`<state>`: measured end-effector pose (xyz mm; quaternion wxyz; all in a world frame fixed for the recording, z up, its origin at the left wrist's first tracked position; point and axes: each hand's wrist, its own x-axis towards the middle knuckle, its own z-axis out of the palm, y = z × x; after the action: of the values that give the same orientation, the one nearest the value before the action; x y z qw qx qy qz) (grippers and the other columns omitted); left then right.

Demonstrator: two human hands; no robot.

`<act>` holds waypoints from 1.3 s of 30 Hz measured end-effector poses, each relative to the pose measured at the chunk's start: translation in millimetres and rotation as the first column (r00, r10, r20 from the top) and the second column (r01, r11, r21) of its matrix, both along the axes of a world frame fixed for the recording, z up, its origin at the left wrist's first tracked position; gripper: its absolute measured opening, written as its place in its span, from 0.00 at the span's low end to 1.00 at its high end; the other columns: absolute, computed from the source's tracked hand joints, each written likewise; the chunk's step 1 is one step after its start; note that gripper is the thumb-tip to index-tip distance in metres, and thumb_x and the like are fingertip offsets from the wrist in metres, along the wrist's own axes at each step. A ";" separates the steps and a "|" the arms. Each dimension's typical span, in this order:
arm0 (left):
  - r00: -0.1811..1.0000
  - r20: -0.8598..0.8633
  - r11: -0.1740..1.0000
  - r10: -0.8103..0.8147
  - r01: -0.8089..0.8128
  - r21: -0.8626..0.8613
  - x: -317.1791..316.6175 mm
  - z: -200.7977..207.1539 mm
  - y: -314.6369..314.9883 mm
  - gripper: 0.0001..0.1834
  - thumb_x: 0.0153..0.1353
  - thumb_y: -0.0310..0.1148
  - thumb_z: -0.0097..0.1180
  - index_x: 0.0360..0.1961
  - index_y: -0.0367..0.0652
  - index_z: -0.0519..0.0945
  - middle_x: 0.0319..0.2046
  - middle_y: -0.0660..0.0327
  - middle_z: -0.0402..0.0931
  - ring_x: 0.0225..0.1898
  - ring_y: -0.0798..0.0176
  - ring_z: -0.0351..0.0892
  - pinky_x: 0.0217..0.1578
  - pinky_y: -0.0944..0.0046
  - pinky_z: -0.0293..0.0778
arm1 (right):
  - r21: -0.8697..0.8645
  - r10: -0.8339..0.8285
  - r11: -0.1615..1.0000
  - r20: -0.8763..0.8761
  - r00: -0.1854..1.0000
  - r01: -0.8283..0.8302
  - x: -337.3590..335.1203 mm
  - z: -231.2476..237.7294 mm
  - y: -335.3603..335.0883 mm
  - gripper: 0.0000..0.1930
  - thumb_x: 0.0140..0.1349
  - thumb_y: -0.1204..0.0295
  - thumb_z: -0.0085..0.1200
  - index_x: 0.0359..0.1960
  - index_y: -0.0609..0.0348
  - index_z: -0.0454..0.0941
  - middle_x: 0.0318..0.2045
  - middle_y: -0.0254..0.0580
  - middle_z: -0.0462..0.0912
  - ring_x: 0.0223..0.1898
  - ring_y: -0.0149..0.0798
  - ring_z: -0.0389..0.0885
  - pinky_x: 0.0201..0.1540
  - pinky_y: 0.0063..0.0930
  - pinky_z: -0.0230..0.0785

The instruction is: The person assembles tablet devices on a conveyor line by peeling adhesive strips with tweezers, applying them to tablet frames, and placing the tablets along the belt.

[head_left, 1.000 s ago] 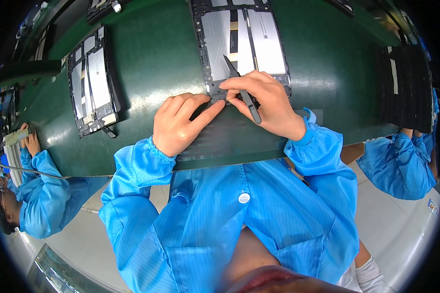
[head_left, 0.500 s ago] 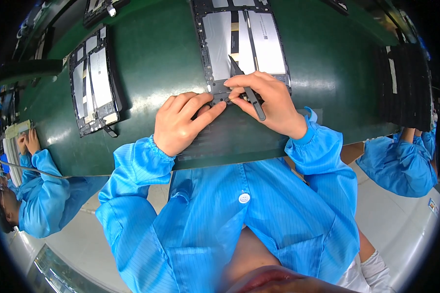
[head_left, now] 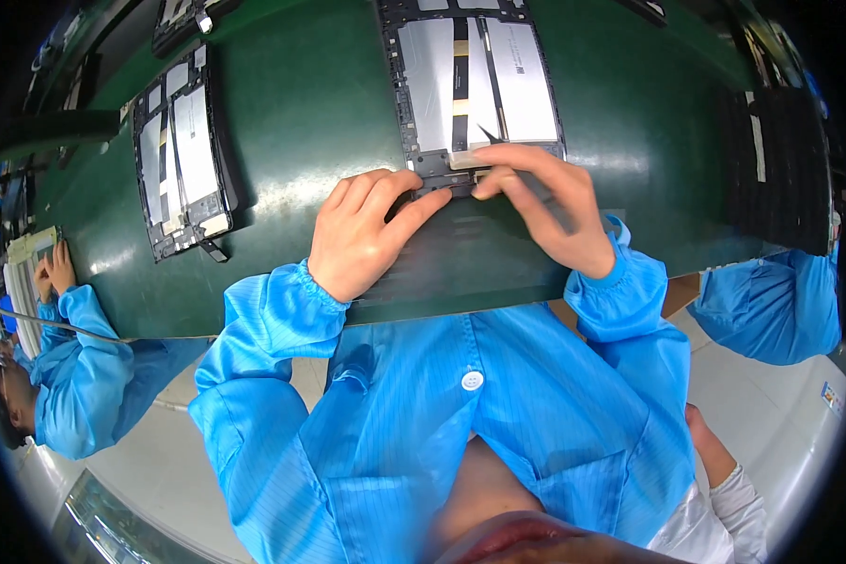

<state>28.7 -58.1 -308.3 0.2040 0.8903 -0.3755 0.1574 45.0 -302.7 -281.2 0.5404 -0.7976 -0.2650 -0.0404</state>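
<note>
An opened tablet (head_left: 425, 86) with silver battery panels and a black frame lies on the green table in front of me. My left hand (head_left: 359, 233) curls over its near left corner, index finger and thumb gripping the edge. At the near right end is my right hand (head_left: 566, 209), fingers bent, thumb and a fingertip close to the edge and partly blurred. The dark pointed tip of tweezers (head_left: 490, 134) shows above its index finger; the rest is hidden by the hand. A pale strip (head_left: 462, 161) shows near the tablet's lower end.
Another opened tablet (head_left: 193, 141) lies to the left, tilted, with a small black part at its near end. A black stack (head_left: 785, 179) stands at the right. Co-workers in blue sit on both sides; one person's hands (head_left: 58, 271) rest at the far left.
Both hands and the tablet have shifted slightly right. My right hand has turned and its fingers have moved, so the tweezers' body is out of sight. The pale strip has come into view.
</note>
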 end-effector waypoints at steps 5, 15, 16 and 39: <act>0.994 -0.113 0.996 -0.003 -0.007 -0.093 0.4 3.7 -3.7 0.30 0.40 0.18 0.61 0.49 0.53 0.83 0.44 0.61 0.75 0.44 0.54 0.77 0.43 0.56 0.75 | 0.148 0.061 0.989 -0.350 0.935 -0.009 -21.7 -2.9 -6.4 0.15 0.70 0.75 0.52 0.57 0.58 0.79 0.32 0.36 0.82 0.29 0.25 0.77 0.33 0.21 0.72; 0.995 -0.091 0.997 0.033 -0.039 -0.071 1.0 3.6 -5.6 0.22 0.47 0.28 0.60 0.47 0.55 0.85 0.43 0.64 0.76 0.43 0.58 0.77 0.43 0.59 0.75 | 0.097 0.030 0.995 -0.288 0.957 -0.002 -20.6 -15.2 -4.6 0.13 0.69 0.74 0.55 0.53 0.59 0.81 0.33 0.38 0.84 0.28 0.26 0.80 0.32 0.20 0.73; 0.995 -0.090 0.997 0.036 -0.042 -0.070 1.0 3.2 -5.3 0.23 0.47 0.28 0.60 0.47 0.56 0.85 0.43 0.64 0.76 0.43 0.58 0.77 0.42 0.59 0.75 | 0.104 0.007 0.994 -0.259 0.966 0.021 -20.4 -16.5 -4.9 0.12 0.69 0.73 0.55 0.52 0.59 0.81 0.32 0.37 0.84 0.28 0.25 0.80 0.31 0.19 0.73; 0.999 0.039 0.998 0.005 -0.002 -0.069 -0.7 1.3 5.1 0.20 0.49 0.27 0.62 0.45 0.56 0.86 0.46 0.67 0.81 0.45 0.63 0.79 0.37 0.63 0.74 | 0.057 0.080 0.996 -0.224 0.971 -0.069 -18.4 -12.3 -3.5 0.12 0.65 0.78 0.56 0.50 0.62 0.83 0.39 0.45 0.86 0.36 0.34 0.86 0.37 0.25 0.77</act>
<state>27.9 -53.0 -307.0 0.2270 0.8801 -0.3722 0.1882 26.6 -306.3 -293.4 0.5874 -0.7731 -0.2305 0.0645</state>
